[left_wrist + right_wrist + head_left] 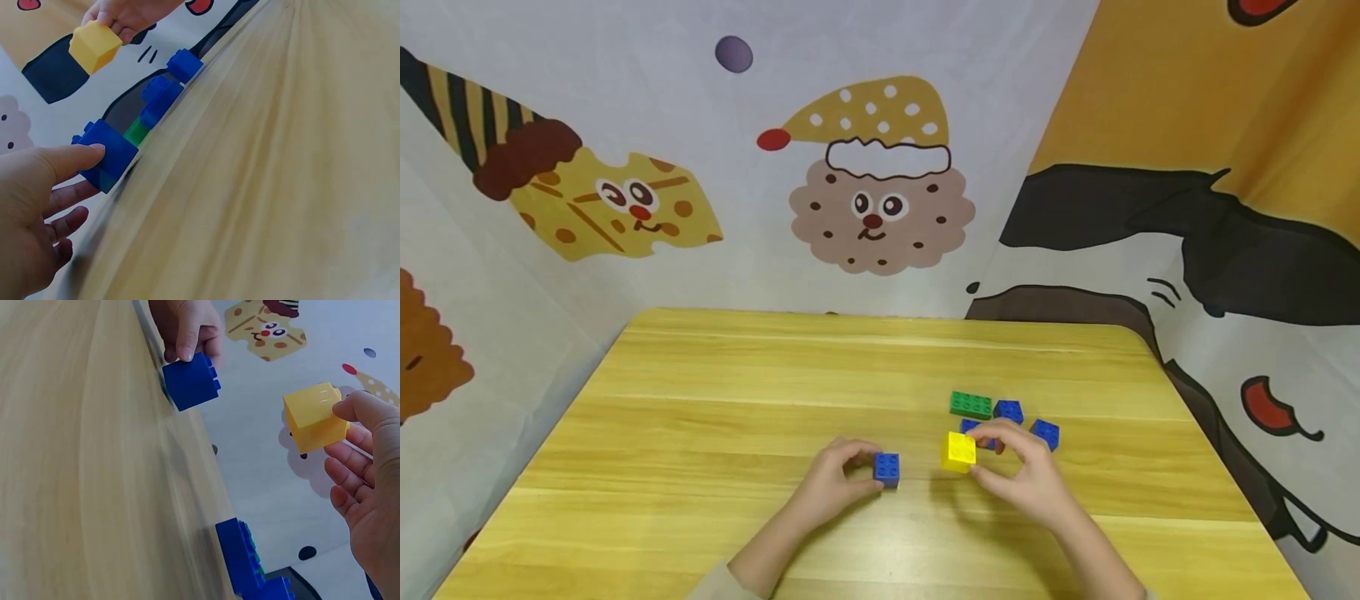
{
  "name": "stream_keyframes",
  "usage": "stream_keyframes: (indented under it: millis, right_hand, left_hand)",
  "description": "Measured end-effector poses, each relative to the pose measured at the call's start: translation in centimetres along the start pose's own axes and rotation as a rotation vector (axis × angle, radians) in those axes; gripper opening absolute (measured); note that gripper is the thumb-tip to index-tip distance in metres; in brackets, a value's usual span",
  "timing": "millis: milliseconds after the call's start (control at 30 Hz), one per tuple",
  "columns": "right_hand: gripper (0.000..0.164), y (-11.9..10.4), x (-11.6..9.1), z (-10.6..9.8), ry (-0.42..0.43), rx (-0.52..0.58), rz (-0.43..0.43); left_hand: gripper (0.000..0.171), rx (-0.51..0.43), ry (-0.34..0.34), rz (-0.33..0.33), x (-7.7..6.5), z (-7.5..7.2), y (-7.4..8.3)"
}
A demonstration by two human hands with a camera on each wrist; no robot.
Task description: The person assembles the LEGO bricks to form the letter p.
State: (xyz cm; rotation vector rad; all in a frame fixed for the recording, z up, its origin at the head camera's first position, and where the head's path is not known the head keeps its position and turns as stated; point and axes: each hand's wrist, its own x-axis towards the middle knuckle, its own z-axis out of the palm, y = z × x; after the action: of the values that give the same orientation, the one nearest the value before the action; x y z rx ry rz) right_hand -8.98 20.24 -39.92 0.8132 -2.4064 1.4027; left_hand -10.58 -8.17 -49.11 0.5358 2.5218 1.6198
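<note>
Bricks (887,470): left grip (829,485) pinches one blue (114,159), right grip (1032,473) one yellow (958,452); three blue (1046,434), one green (971,406) nearby.

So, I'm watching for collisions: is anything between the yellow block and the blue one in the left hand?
Nothing visible stands between the yellow block, pinched in the right hand, and the blue block in the left hand. The green brick and three other blue bricks lie outside that gap.

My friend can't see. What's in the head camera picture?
The left hand pinches a blue brick; the right hand holds a yellow brick above a wooden table. Nearby lie a green brick and three more blue bricks.
</note>
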Motion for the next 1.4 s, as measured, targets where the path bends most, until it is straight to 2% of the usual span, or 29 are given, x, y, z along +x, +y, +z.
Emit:
stream_keyframes:
  millis: [300, 533, 667, 1000, 1167, 1400]
  right_hand:
    - [0.042, -0.8, 0.7, 0.8, -0.02, -0.007, -0.019]
    - [0.046, 1.7, 0.6, 2.0, -0.022, -0.004, -0.041]
    - [0.046, 2.2, 0.8, 2.5, -0.037, 0.031, -0.057]
    - [0.046, 1.3, 1.4, 3.8, -0.067, 0.041, -0.073]
    - [0.042, -0.1, 1.9, 4.1, -0.068, 0.049, -0.126]
    - [0.045, 1.8, 1.6, 5.3, -0.103, 0.059, -0.095]
  left_hand:
    - [0.039, 0.017, -0.002, 0.003, -0.2, -0.3, -0.3]
    - [0.039, 0.017, 0.004, 0.001, -0.2, -0.3, -0.4]
    - [0.039, 0.017, 0.003, -0.002, -0.3, -0.3, -0.4]
    - [0.038, 0.009, -0.005, -0.017, -0.3, -0.2, -0.5]
    - [0.038, 0.012, -0.003, -0.015, -0.3, -0.1, -0.4]
    - [0.039, 0.024, -0.003, -0.008, -0.2, -0.1, -0.5]
